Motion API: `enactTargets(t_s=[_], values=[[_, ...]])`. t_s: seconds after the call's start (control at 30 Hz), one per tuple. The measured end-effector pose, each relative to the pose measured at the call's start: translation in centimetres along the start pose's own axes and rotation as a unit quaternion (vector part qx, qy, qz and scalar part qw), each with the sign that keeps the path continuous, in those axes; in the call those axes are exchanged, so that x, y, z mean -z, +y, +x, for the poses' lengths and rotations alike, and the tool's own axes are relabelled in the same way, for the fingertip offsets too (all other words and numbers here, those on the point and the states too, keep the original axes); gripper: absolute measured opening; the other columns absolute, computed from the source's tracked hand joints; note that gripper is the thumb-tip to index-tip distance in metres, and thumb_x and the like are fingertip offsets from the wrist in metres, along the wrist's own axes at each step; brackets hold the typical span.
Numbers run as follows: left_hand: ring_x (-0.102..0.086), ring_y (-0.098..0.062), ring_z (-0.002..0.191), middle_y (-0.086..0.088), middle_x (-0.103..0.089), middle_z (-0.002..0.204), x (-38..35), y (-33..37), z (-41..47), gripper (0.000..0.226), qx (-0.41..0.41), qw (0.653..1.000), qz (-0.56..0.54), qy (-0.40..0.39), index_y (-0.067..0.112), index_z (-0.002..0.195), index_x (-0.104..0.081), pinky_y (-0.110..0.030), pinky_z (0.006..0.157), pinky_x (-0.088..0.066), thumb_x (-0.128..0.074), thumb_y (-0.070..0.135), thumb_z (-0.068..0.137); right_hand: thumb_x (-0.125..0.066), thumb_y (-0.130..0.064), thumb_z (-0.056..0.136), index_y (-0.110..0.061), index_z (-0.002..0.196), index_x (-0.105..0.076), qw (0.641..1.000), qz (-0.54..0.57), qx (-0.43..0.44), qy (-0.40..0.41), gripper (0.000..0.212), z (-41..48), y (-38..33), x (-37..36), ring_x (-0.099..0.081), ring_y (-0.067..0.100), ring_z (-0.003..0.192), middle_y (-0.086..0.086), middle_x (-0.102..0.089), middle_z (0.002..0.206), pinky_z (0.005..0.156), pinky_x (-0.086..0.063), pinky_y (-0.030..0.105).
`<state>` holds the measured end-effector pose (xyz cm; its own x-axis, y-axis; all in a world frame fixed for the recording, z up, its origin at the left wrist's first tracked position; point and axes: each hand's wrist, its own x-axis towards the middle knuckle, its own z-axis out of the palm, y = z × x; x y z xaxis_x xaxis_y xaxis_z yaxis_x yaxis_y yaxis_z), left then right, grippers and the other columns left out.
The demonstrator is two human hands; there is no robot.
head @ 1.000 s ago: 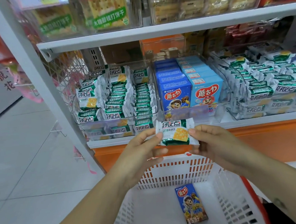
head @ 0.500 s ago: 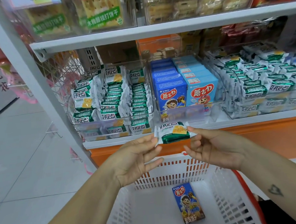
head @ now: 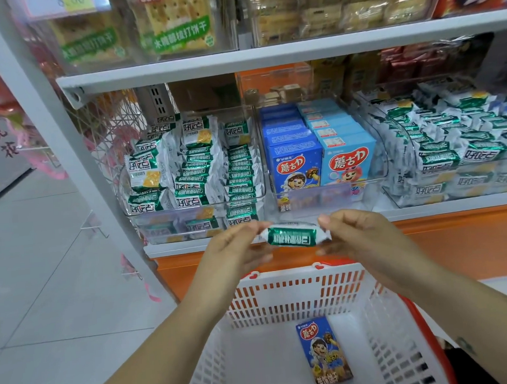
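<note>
Green packet [head: 292,236] edge-on, long axis left-right

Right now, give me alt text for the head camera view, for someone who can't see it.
The left hand and right hand pinch the ends of a green-and-white snack packet above a white basket holding one blue box. Behind, shelf bins hold matching packets and blue boxes.
</note>
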<state>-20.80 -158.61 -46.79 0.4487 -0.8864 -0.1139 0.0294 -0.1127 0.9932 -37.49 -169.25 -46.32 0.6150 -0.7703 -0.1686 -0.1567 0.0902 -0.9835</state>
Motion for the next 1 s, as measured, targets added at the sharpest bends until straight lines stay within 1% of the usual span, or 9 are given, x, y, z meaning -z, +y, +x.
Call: enactTargets(t_s=[0.07, 0.1, 0.2, 0.33, 0.5, 0.6, 0.77, 0.87, 1.0], values=[[-0.068, -0.031, 0.086, 0.005, -0.074, 0.091, -0.1, 0.0, -0.2, 0.017, -0.045, 0.998, 0.051, 0.008, 0.032, 0.092, -0.073, -0.044, 0.086, -0.054, -0.063, 0.041, 0.081, -0.068, -0.034, 0.078, -0.014, 0.077, -0.066, 0.998, -0.053, 0.016, 0.005, 0.020, -0.1, 0.1, 0.0, -0.070, 0.023, 0.075, 0.003, -0.074, 0.077, 0.079, -0.052, 0.033], [-0.067, -0.031, 0.082, 0.010, -0.072, 0.086, -0.2, -0.1, -0.2, 0.015, -0.063, 0.996, 0.062, 0.012, 0.033, 0.095, -0.069, -0.040, 0.082, -0.055, -0.068, 0.035, 0.081, -0.070, -0.027, 0.080, -0.015, 0.078, -0.066, 0.996, -0.078, 0.029, 0.011, 0.013, -0.1, 0.1, 0.0, -0.069, 0.016, 0.074, 0.000, -0.074, 0.075, 0.075, -0.051, 0.025], [-0.064, -0.002, 0.070, 0.028, -0.064, 0.096, -0.4, -0.2, -0.3, 0.043, -0.103, 0.994, 0.036, 0.018, 0.037, 0.115, -0.055, -0.014, 0.065, -0.052, -0.068, 0.010, 0.085, -0.070, -0.015, 0.082, -0.018, 0.085, -0.061, 0.992, -0.102, 0.068, 0.039, 0.010, -0.1, 0.2, -0.1, -0.062, 0.004, 0.062, -0.002, -0.071, 0.068, 0.061, -0.044, 0.008], [-0.068, -0.003, 0.083, 0.012, -0.058, 0.107, -0.4, -0.4, -0.1, 0.048, -0.114, 0.993, 0.019, 0.008, 0.035, 0.118, -0.054, -0.019, 0.069, -0.055, -0.067, 0.004, 0.084, -0.069, -0.009, 0.083, -0.033, 0.098, -0.058, 0.987, -0.089, 0.119, 0.058, 0.030, -0.2, 0.2, -0.4, -0.061, -0.002, 0.063, -0.003, -0.071, 0.068, 0.063, -0.043, 0.003], [-0.068, -0.014, 0.096, 0.009, -0.070, 0.101, -0.3, -0.7, -0.2, 0.031, -0.144, 0.988, 0.056, -0.001, 0.033, 0.091, -0.059, -0.040, 0.085, -0.054, -0.069, 0.005, 0.083, -0.070, -0.005, 0.081, -0.022, 0.076, -0.062, 0.982, -0.071, 0.152, 0.086, 0.020, -0.3, 0.6, -0.6, -0.063, -0.003, 0.066, -0.011, -0.069, 0.066, 0.058, -0.048, 0.010], [-0.063, -0.007, 0.104, 0.021, -0.064, 0.101, -0.4, -0.9, -0.3, 0.033, -0.198, 0.975, 0.103, 0.018, 0.033, 0.087, -0.054, -0.034, 0.092, -0.049, -0.070, 0.004, 0.083, -0.068, -0.001, 0.081, -0.019, 0.074, -0.062, 0.980, -0.059, 0.170, 0.084, 0.021, -0.4, 0.6, -0.6, -0.064, -0.002, 0.067, -0.013, -0.070, 0.068, 0.064, -0.047, 0.008], [-0.059, -0.010, 0.103, 0.018, -0.060, 0.100, -0.5, -1.1, -0.4, 0.042, -0.265, 0.951, 0.151, 0.054, 0.041, 0.084, -0.051, -0.018, 0.092, -0.046, -0.071, 0.005, 0.082, -0.066, 0.003, 0.081, -0.016, 0.074, -0.063, 0.979, -0.037, 0.179, 0.087, 0.021, -0.4, 0.5, -0.7, -0.067, 0.001, 0.069, -0.009, -0.072, 0.071, 0.065, -0.048, 0.009], [-0.061, -0.006, 0.102, 0.022, -0.062, 0.101, -0.5, -1.0, -0.5, 0.035, -0.253, 0.956, 0.138, 0.050, 0.035, 0.088, -0.052, -0.023, 0.092, -0.048, -0.070, 0.006, 0.084, -0.067, 0.002, 0.081, -0.015, 0.076, -0.064, 0.979, -0.022, 0.182, 0.084, 0.018, -0.3, 0.4, -0.7, -0.066, 0.000, 0.068, -0.009, -0.071, 0.069, 0.064, -0.048, 0.009], [-0.068, -0.008, 0.083, 0.013, -0.063, 0.102, -0.4, -0.3, -0.5, 0.027, -0.161, 0.982, 0.095, 0.022, 0.038, 0.100, -0.054, -0.021, 0.076, -0.054, -0.068, 0.020, 0.085, -0.068, -0.004, 0.081, -0.021, 0.085, -0.065, 0.982, 0.011, 0.170, 0.076, 0.018, -0.3, 0.3, -0.8, -0.066, 0.001, 0.070, -0.008, -0.072, 0.073, 0.067, -0.049, 0.011]])
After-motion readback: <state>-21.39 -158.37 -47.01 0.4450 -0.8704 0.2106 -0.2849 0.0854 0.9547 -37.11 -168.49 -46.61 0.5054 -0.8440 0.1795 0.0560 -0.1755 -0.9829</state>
